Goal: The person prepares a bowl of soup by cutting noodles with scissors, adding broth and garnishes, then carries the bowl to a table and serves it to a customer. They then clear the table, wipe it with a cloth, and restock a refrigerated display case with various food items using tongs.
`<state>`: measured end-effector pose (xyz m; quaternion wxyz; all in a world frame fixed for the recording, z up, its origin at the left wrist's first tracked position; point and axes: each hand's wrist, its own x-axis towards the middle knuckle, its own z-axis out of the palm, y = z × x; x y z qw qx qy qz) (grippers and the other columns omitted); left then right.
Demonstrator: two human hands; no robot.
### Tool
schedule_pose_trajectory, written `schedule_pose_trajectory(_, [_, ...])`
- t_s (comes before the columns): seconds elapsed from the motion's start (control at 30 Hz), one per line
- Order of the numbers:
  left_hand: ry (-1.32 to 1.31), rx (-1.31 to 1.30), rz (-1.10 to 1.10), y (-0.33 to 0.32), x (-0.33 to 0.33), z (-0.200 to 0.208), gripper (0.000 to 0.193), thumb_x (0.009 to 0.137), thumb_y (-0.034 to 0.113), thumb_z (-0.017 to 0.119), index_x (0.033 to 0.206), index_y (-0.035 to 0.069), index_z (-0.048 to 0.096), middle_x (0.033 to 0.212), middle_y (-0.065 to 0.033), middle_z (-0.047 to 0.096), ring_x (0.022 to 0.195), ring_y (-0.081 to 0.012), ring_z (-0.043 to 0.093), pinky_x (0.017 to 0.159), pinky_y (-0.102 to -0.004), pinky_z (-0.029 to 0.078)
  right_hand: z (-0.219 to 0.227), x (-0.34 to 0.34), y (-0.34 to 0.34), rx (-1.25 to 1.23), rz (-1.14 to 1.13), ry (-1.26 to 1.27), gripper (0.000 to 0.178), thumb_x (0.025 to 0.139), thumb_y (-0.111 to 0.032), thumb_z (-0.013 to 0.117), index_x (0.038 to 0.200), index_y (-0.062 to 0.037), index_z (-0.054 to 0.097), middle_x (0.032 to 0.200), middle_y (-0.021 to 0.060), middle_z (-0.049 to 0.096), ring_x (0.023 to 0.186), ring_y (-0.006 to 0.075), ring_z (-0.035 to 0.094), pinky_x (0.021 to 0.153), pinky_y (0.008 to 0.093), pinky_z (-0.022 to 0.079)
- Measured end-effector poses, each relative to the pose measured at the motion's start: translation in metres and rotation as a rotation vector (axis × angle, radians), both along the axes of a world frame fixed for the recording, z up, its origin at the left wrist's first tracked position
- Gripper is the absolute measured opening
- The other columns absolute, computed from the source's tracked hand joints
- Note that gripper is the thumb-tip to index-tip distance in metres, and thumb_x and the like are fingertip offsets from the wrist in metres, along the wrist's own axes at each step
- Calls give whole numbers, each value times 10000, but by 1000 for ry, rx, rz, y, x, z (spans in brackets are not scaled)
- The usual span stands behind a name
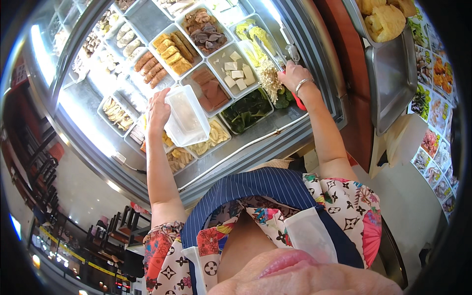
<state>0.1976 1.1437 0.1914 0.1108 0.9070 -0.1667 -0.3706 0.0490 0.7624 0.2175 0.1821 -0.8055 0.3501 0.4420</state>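
Note:
My left hand (158,109) grips the left rim of a translucent white plastic box (188,118), held tilted above the food trays in a refrigerated display case. Nothing shows inside the box. My right hand (295,77) is closed round metal tongs (267,47) with a red handle end below the palm. The tongs reach toward pale yellow leafy vegetables (254,35), and whether their tips hold anything cannot be made out. Beside my right hand lie thin pale mushrooms (270,82). Close by are white tofu pieces (237,72), dark green leaves (247,111) and reddish-brown slabs (208,89).
Farther in are trays of fried golden pieces (173,52), dark fungus (206,35) and sausage-like rolls (150,68). A white cable (236,158) runs along the case's near edge. On the right stand a steel tray (392,73) and puffy yellow food (383,22).

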Motion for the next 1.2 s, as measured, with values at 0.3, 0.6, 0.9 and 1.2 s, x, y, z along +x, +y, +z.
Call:
schedule_pose_trajectory(0.3, [-8, 0, 47, -3, 4, 5, 562, 729, 8, 448, 1273, 130, 516, 1276, -119, 516, 1188, -304, 458, 1030, -391, 348, -18, 65, -7, 59, 46, -231, 482, 850, -383, 462, 1060, 39, 562, 1004, 271, 628, 957, 374, 622, 862, 432, 481])
schedule_pose_trajectory(0.6, [-92, 14, 5, -25, -20, 12, 463, 788, 83, 530, 1249, 125, 534, 1208, -116, 559, 1150, -287, 489, 1029, -416, 311, -88, 139, -12, 30, -27, -367, 440, 798, -331, 523, 1053, 19, 603, 1049, 255, 629, 964, 370, 627, 845, 413, 491])
schedule_pose_trajectory(0.9, [-125, -4, 44, -26, -30, 17, 429, 813, 128, 561, 1241, 134, 544, 1196, -97, 575, 1145, -271, 501, 1041, -432, 292, -20, 153, -47, 15, 582, -38, 314, 784, -228, 552, 943, 12, 677, 975, 210, 663, 877, 309, 666, 770, 390, 525])
schedule_pose_trajectory(1.2, [-112, 27, 25, -29, -25, 19, 420, 813, 148, 573, 1232, 133, 551, 1194, -95, 584, 1137, -264, 513, 1039, -425, 297, -76, 186, -20, 79, 251, -282, 350, 825, -226, 507, 1059, 1, 634, 1061, 222, 639, 919, 377, 641, 781, 462, 497])
